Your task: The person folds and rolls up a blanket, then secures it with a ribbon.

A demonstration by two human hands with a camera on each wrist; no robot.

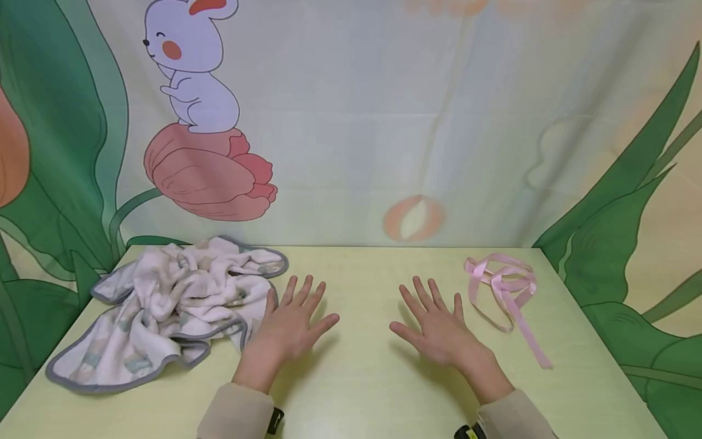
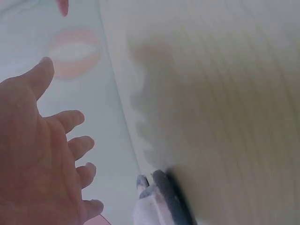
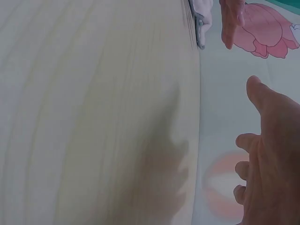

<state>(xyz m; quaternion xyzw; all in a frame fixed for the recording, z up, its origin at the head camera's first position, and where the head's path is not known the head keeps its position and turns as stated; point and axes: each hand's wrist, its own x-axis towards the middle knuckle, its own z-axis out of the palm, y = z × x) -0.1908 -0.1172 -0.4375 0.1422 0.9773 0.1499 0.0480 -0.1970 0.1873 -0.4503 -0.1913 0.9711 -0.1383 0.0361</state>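
Observation:
My left hand hovers palm down over the table with its fingers spread, holding nothing. Just to its left lies a crumpled white fleecy blanket with a grey edge, its right side partly behind my fingers. My right hand is likewise spread above the table, free of any object. Beyond it to the right, a pink satin ribbon lies in loose loops, one tail trailing toward the front. In the left wrist view, the thumb and fingers of the left hand point apart; the right hand looks similar in its own wrist view.
The pale yellow wooden table ends at the back against a hanging printed cloth with a rabbit and flowers. Large green leaves are printed at both sides. A dark band sits at the right wrist.

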